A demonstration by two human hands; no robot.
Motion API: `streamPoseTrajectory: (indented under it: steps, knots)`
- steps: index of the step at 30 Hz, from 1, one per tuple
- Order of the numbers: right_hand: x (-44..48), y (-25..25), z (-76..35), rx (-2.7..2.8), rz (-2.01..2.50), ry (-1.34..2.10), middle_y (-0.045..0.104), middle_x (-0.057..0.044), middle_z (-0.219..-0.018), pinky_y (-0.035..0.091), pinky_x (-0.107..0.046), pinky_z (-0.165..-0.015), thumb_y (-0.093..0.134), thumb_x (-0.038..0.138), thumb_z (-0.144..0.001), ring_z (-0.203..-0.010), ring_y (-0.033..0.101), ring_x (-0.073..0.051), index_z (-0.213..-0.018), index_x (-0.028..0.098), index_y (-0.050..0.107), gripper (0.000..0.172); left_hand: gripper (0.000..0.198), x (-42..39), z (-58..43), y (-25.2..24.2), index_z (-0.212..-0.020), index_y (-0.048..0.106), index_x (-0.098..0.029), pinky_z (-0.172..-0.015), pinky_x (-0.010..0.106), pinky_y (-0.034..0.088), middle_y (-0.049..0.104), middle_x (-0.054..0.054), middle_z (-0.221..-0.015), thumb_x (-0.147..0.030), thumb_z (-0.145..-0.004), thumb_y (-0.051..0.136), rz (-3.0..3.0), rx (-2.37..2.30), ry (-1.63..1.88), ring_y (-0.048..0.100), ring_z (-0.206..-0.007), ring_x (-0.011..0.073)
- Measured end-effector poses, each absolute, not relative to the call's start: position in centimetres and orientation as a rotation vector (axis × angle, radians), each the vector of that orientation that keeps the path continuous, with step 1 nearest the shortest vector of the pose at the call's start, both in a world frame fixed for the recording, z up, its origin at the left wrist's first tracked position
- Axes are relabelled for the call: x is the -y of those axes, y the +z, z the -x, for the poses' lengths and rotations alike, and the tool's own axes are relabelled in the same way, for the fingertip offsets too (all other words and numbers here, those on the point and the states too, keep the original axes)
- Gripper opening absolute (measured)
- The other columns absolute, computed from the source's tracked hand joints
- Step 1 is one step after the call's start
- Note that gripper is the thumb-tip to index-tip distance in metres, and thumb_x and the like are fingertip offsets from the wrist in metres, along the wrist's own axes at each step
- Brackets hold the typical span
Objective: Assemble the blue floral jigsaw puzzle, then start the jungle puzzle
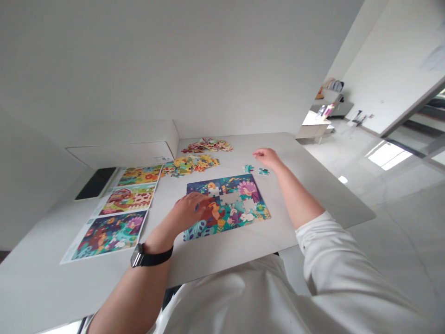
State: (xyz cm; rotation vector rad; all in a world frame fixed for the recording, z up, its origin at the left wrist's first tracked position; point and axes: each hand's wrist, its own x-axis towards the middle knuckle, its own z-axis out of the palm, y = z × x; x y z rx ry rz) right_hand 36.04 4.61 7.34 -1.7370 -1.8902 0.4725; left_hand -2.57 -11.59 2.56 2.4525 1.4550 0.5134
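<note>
A colourful jigsaw puzzle (239, 220) lies on the table, several gaps showing in its upper middle and right side. Resting over its left part is my left hand (189, 211), fingers stretched out and nothing visible in it. Beyond the puzzle's upper right corner, my right hand (267, 157) is held with its fingers curled together. Whether anything sits between those fingertips is hidden. Close below the right hand are a loose teal puzzle piece (263, 171) and some more teal pieces (248, 169).
Behind the puzzle lie a pile of yellow pieces (194, 163) and a pile of red pieces (208, 145). To the left are printed picture sheets (128, 200), a black phone (96, 183) and a white box (121, 154) against the wall. The table's (333, 199) right edge borders open floor.
</note>
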Motion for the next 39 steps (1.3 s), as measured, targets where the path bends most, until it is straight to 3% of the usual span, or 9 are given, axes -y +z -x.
streamPoseTrajectory:
  steps: [5,10,15,18,26,32,39]
  knots:
    - [-6.8,6.2,-43.1,1.554,2.128,0.258,0.081,-0.014,-0.129,0.055,-0.033,-0.107,0.059,0.013,-0.096,-0.122,0.076,-0.024,-0.126,0.017,0.081,0.038,0.035,11.9,2.4,4.0,-0.122,0.078,-0.027,-0.107,0.044,0.059,0.079,0.009,-0.127,-0.038,-0.104,0.051,-2.403,-1.481,0.716,0.074,-0.116,0.0279]
    - [-6.6,4.2,-47.1,1.511,2.396,0.192,0.077,-0.019,-0.137,0.056,-0.035,-0.104,0.073,0.026,-0.093,-0.127,0.074,-0.029,-0.132,0.014,0.078,0.041,0.034,12.5,1.9,4.7,-0.124,0.076,-0.027,-0.103,0.042,0.060,0.080,0.009,-0.123,-0.041,-0.106,0.051,-2.380,-1.504,0.788,0.075,-0.112,0.0279]
    - [-6.9,3.2,-47.5,1.683,2.626,0.265,0.082,-0.021,-0.112,0.058,-0.034,-0.090,0.087,0.037,-0.083,-0.112,0.078,-0.033,-0.104,0.014,0.084,0.031,0.035,12.6,1.5,4.8,-0.124,0.076,-0.026,-0.101,0.042,0.060,0.080,0.009,-0.121,-0.041,-0.106,0.050,-2.367,-1.498,0.798,0.075,-0.110,0.0283]
    - [-7.2,2.9,-47.5,1.690,2.651,0.250,0.082,-0.020,-0.105,0.058,-0.036,-0.087,0.088,0.035,-0.081,-0.106,0.079,-0.033,-0.099,0.015,0.083,0.028,0.035,12.6,1.5,4.7,-0.126,0.076,-0.026,-0.102,0.042,0.060,0.079,0.009,-0.122,-0.039,-0.106,0.051,-2.351,-1.521,0.797,0.075,-0.111,0.0287]
    - [-5.2,3.1,-46.2,1.473,2.516,0.173,0.079,-0.021,-0.123,0.059,-0.038,-0.089,0.090,0.028,-0.079,-0.110,0.077,-0.032,-0.126,0.016,0.073,0.051,0.036,12.5,1.8,4.8,-0.131,0.074,-0.025,-0.108,0.039,0.058,0.078,0.009,-0.124,-0.036,-0.103,0.054,-2.266,-1.636,0.861,0.074,-0.116,0.0278]
    - [-3.9,4.7,-44.9,1.334,2.239,0.247,0.080,-0.018,-0.117,0.058,-0.037,-0.091,0.077,0.022,-0.088,-0.110,0.077,-0.029,-0.111,0.018,0.070,0.024,0.038,12.1,1.7,4.5,-0.131,0.074,-0.021,-0.106,0.040,0.058,0.078,0.011,-0.123,-0.033,-0.100,0.056,-2.200,-1.623,0.929,0.074,-0.115,0.0277]
    - [1.1,9.7,-36.9,1.490,1.382,0.773,0.081,-0.009,-0.095,0.058,-0.032,-0.075,0.083,0.044,-0.084,-0.086,0.077,-0.022,-0.105,0.021,0.064,0.036,0.036,11.9,1.2,4.4,-0.125,0.076,-0.019,-0.097,0.036,0.059,0.081,0.010,-0.113,-0.028,-0.095,0.058,-2.035,-1.562,1.072,0.076,-0.103,0.0237]
